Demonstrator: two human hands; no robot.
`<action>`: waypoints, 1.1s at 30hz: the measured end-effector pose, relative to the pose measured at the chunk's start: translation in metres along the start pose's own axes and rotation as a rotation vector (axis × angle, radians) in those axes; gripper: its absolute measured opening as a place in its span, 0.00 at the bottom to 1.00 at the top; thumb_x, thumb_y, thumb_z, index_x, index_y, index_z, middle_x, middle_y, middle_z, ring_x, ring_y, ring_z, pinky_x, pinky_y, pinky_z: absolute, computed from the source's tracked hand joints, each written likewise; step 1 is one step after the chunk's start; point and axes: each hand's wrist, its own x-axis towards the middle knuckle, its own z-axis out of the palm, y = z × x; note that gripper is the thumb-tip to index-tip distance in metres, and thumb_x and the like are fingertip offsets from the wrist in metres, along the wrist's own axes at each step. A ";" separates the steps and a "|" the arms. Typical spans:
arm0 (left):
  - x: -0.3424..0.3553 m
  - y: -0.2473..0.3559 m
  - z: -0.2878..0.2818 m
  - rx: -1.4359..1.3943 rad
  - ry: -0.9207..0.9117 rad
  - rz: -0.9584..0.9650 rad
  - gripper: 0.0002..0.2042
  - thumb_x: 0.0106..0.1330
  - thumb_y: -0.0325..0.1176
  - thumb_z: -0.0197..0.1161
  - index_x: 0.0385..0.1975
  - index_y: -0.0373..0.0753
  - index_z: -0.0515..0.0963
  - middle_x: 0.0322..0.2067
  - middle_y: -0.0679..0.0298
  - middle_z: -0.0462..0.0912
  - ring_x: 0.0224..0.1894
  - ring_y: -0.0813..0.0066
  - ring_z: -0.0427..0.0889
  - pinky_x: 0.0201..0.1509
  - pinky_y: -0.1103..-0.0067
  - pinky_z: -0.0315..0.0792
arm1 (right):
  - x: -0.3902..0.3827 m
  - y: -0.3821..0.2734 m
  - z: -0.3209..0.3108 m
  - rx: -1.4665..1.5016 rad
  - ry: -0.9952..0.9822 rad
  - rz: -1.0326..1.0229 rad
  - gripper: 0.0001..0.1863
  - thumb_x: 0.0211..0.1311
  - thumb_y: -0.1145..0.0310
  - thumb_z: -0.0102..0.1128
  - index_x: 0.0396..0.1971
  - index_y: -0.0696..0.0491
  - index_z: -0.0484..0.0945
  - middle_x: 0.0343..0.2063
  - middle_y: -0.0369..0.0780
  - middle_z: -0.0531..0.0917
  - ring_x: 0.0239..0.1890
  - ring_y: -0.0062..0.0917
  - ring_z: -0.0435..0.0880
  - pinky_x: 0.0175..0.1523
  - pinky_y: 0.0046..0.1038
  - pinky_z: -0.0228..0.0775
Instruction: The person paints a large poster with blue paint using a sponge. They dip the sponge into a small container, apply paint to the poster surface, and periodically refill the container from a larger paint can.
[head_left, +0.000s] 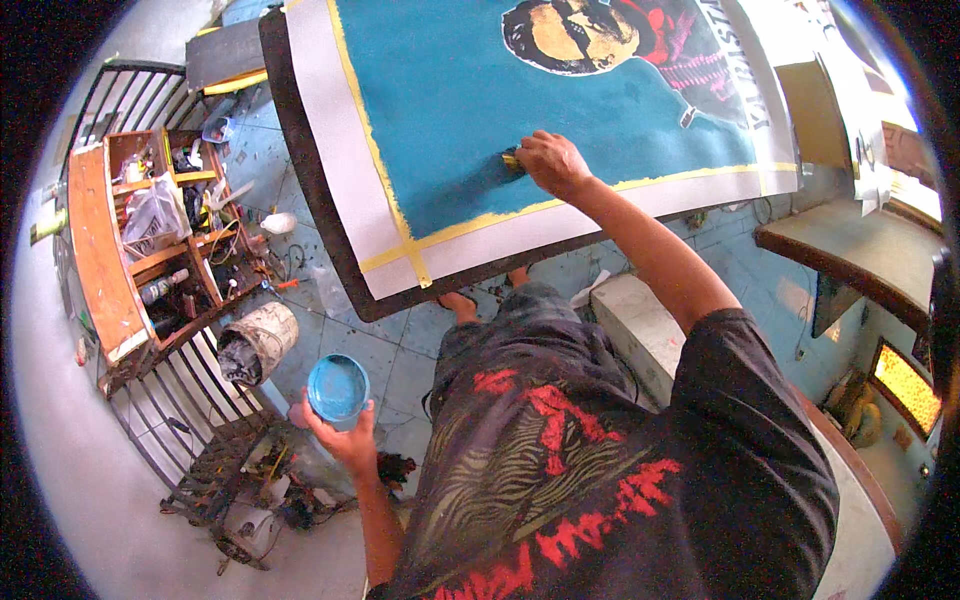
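Observation:
My right hand (pixel 553 162) is closed around a paintbrush (pixel 511 160), of which only a short yellowish part shows past the fingers. The brush end meets the blue painted field (pixel 440 110) of a large canvas (pixel 330 180), near its lower edge. Yellow masking tape (pixel 470 228) borders the blue, with a bare white margin outside it. A painted figure (pixel 570 35) fills the far right of the canvas. Down at the left, my left hand (pixel 345 440) grips a round tub of blue paint (pixel 338 388), held away from the canvas.
A wooden shelf unit (pixel 108 240) full of tools and bags stands at the left. Beside it are a stained bucket (pixel 262 340) and a metal rack (pixel 215 470). A pale block (pixel 640 320) is near my legs; a brown-edged counter (pixel 860 245) juts in at the right.

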 end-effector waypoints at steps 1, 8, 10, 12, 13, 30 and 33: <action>0.000 -0.001 -0.002 -0.021 0.004 -0.016 0.49 0.43 0.30 0.79 0.67 0.35 0.57 0.63 0.51 0.64 0.64 0.55 0.67 0.68 0.62 0.61 | 0.006 -0.002 -0.007 -0.062 -0.087 0.038 0.05 0.56 0.65 0.59 0.29 0.46 0.82 0.31 0.39 0.83 0.41 0.38 0.84 0.43 0.41 0.78; 0.008 -0.025 -0.015 -0.020 -0.007 0.018 0.49 0.43 0.29 0.78 0.67 0.35 0.57 0.63 0.50 0.65 0.64 0.55 0.67 0.68 0.63 0.62 | 0.022 -0.021 -0.007 0.030 -0.013 0.125 0.06 0.55 0.62 0.58 0.27 0.47 0.82 0.27 0.39 0.84 0.31 0.39 0.84 0.38 0.41 0.78; 0.008 -0.030 -0.019 -0.038 -0.008 0.017 0.48 0.43 0.30 0.79 0.67 0.35 0.57 0.63 0.50 0.65 0.64 0.55 0.67 0.68 0.63 0.62 | 0.011 -0.038 0.012 -0.081 0.142 -0.040 0.06 0.55 0.63 0.58 0.26 0.46 0.81 0.26 0.39 0.83 0.30 0.38 0.84 0.36 0.40 0.79; 0.008 -0.033 -0.024 -0.045 -0.012 0.016 0.48 0.44 0.30 0.78 0.67 0.35 0.57 0.63 0.50 0.65 0.64 0.55 0.67 0.68 0.63 0.61 | 0.016 -0.040 0.014 0.062 0.105 0.044 0.07 0.56 0.64 0.57 0.27 0.47 0.82 0.28 0.41 0.83 0.33 0.39 0.84 0.37 0.41 0.78; 0.006 -0.035 -0.028 -0.035 -0.007 0.013 0.48 0.44 0.30 0.79 0.67 0.35 0.57 0.63 0.50 0.65 0.64 0.55 0.67 0.68 0.63 0.61 | 0.028 -0.043 0.001 0.112 -0.036 0.180 0.07 0.56 0.65 0.57 0.28 0.48 0.83 0.29 0.42 0.83 0.35 0.38 0.84 0.38 0.40 0.77; 0.017 -0.052 -0.035 -0.093 -0.004 0.001 0.48 0.44 0.31 0.79 0.67 0.34 0.57 0.64 0.52 0.64 0.65 0.57 0.65 0.69 0.63 0.60 | 0.026 -0.070 0.003 -0.080 0.014 0.064 0.03 0.54 0.70 0.57 0.25 0.47 0.80 0.30 0.38 0.82 0.40 0.33 0.82 0.43 0.37 0.77; 0.018 -0.043 -0.030 -0.121 -0.007 0.004 0.48 0.44 0.31 0.79 0.67 0.34 0.57 0.64 0.51 0.63 0.65 0.57 0.64 0.69 0.63 0.60 | 0.032 -0.071 -0.001 -0.089 -0.066 0.075 0.05 0.54 0.69 0.59 0.29 0.49 0.83 0.32 0.40 0.83 0.40 0.36 0.83 0.44 0.36 0.76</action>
